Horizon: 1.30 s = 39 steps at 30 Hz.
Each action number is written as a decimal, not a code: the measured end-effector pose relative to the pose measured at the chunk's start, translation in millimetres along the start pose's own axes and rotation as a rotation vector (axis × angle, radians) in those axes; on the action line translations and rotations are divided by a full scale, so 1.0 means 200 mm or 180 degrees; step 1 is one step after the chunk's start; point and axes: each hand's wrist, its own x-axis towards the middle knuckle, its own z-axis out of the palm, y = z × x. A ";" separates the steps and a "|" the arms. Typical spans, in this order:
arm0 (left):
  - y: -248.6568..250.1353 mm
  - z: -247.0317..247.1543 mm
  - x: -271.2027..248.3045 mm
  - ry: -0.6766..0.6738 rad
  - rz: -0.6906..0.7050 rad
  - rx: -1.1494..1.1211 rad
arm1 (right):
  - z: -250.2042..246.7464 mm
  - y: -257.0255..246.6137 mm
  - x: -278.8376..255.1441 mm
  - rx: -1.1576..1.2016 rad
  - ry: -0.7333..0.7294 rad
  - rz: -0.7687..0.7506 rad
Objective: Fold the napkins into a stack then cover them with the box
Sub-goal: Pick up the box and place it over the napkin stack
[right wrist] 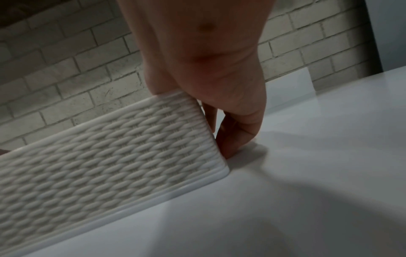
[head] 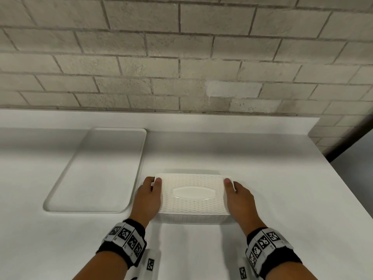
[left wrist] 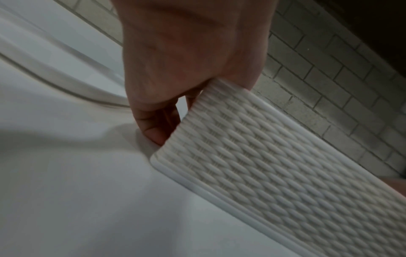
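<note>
A white box with a woven pattern and an oval slot on top stands on the white counter, its open side down. My left hand grips its left end, thumb on top and fingers down the side. My right hand grips the right end the same way. In the left wrist view the box has its rim at the counter, and my left hand's fingers reach down beside its end. In the right wrist view my right hand's fingers touch the counter by the box. No napkins are visible.
A shallow rounded recess is sunk into the counter left of the box. A brick wall rises behind the counter's raised back ledge. The counter's right edge runs diagonally, with a dark floor gap beyond.
</note>
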 end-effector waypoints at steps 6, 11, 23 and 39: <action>0.01 -0.01 0.02 -0.0060 -0.0079 0.0164 | -0.03 -0.02 0.02 -0.0316 -0.0106 -0.0061; 0.05 -0.06 -0.02 0.0214 0.0131 0.0495 | -0.08 -0.11 -0.05 -0.1003 0.0643 -0.1044; 0.25 -0.02 -0.06 -0.0622 0.2102 0.2219 | -0.02 -0.28 -0.08 -0.2048 -0.0486 -0.2093; 0.27 0.02 -0.03 -0.0594 0.2298 0.2930 | 0.05 -0.25 -0.05 -0.2449 -0.0152 -0.2443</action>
